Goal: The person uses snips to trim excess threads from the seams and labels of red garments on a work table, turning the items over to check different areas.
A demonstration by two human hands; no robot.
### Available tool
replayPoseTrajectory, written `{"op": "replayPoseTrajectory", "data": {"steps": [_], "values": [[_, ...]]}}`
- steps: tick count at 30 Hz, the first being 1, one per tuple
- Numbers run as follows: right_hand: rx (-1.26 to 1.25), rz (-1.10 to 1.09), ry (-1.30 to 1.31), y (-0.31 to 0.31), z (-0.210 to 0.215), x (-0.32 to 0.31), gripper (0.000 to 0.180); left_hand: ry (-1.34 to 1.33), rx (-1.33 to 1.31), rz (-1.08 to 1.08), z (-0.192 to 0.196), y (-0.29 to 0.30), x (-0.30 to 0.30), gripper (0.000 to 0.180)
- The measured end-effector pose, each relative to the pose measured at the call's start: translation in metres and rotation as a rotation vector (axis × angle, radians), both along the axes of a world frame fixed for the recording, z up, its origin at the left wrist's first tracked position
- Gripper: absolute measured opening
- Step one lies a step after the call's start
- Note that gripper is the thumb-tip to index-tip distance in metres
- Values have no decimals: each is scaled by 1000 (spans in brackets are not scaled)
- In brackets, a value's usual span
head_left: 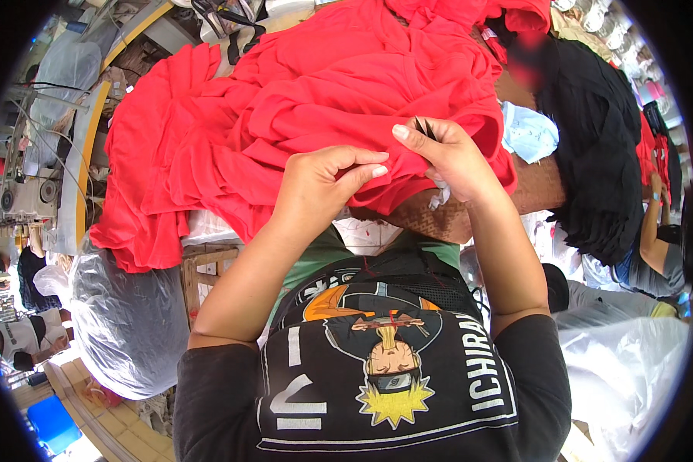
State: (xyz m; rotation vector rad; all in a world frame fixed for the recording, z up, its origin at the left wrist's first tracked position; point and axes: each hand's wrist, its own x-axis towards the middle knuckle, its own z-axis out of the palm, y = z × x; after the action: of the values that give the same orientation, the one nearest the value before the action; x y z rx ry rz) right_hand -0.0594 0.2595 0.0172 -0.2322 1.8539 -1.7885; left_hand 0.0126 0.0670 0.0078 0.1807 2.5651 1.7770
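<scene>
A large heap of red cloth [285, 100] lies spread over the table in front of me. My left hand [327, 173] is over its near part, thumb and forefinger pinched together. What is between those fingertips, if anything, is too small to make out; red cloth is right behind them. Close by on the right, my right hand [446, 154] is closed round thread snips [425, 128]. Their dark pointed blades stick up past the thumb, and the rest is hidden in the palm. A small white scrap [439, 195] hangs below that hand.
Brown tabletop [531, 185] shows at the right, with a light blue cloth piece [528, 132] on it. Black cloth [593, 146] hangs beyond. Sewing machines [42, 189] and a plastic-wrapped bundle [127, 323] stand left. Other people work at both sides, including a person's arm [653, 231].
</scene>
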Motion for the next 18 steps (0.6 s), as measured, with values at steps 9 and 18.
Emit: {"op": "replayPoseTrajectory", "data": {"steps": [9, 18], "values": [[260, 117, 396, 4, -21, -11, 29, -211, 429, -49, -7, -7, -6, 16], [469, -53, 943, 11, 21, 19, 16, -229, 524, 10, -6, -6, -6, 18]]}}
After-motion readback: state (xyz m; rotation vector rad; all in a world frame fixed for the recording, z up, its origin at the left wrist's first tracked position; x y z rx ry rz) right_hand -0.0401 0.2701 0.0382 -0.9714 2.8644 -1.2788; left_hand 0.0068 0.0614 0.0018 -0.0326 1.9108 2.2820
